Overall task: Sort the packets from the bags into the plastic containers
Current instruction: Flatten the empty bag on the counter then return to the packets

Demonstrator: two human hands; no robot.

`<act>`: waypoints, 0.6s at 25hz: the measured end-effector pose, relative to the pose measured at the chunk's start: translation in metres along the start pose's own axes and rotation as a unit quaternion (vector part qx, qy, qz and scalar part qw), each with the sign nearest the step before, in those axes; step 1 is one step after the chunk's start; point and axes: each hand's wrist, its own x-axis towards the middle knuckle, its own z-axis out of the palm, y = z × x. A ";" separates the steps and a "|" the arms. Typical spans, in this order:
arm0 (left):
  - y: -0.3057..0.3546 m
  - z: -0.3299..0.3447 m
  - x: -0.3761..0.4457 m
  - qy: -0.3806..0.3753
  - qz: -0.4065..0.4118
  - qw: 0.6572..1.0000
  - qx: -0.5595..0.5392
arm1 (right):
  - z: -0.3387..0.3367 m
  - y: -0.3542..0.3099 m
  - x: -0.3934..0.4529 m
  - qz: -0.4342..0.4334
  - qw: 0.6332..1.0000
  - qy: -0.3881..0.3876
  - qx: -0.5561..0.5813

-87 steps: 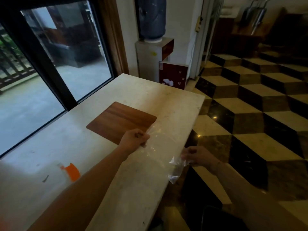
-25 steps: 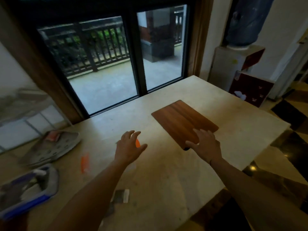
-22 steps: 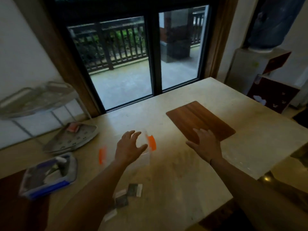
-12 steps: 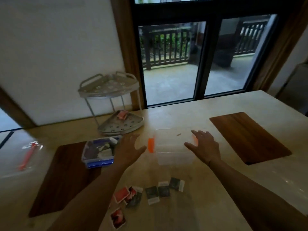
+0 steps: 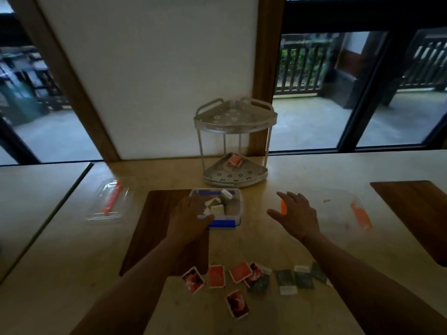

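In the head view, the left hand (image 5: 191, 220) hung with fingers relaxed and holding nothing, its fingertips at the near left rim of the blue-clipped container (image 5: 226, 222), though whether they touched it could not be told. That container sat on the far right corner of a wooden mat (image 5: 154, 228) and already held several pale packets (image 5: 214, 206). The right hand (image 5: 296, 217) was spread flat, palm down, holding nothing, over the left end of a clear container (image 5: 338, 213) with orange clips (image 5: 361, 217); whether it touched the box could not be told.

On the surface (image 5: 72, 274) nearer the body than both hands lay the unsorted packets: red packets (image 5: 216, 275) below the left hand and dark green packets (image 5: 302, 279) below the right wrist, some overlapping.

The packets looked small, flat and light, probably of slick, crinkly film, so a pinch at one edge or corner would likely lift each; where they overlapped, the top one would want sliding off first. The clear container seemed stiff, thin-walled and light, likely to skate if pushed, best taken by its side walls.

Far left of the left hand lay a clear lid (image 5: 108, 204) with an orange clip. Beyond both hands stood a metal corner rack (image 5: 234, 117) with one red packet (image 5: 234, 161) on its lower shelf.
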 end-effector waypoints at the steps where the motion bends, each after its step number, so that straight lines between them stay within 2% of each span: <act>1: -0.010 -0.004 -0.001 -0.002 -0.005 1.000 0.002 | 0.005 -0.011 0.002 -0.004 1.000 -0.002 -0.002; 7: -0.043 -0.015 0.003 -0.009 -0.008 0.999 0.046 | 0.018 -0.046 0.007 -0.026 0.999 -0.014 -0.017; 15: -0.049 0.005 0.034 -0.031 -0.029 0.999 0.015 | 0.012 -0.040 0.042 -0.028 0.999 -0.024 -0.023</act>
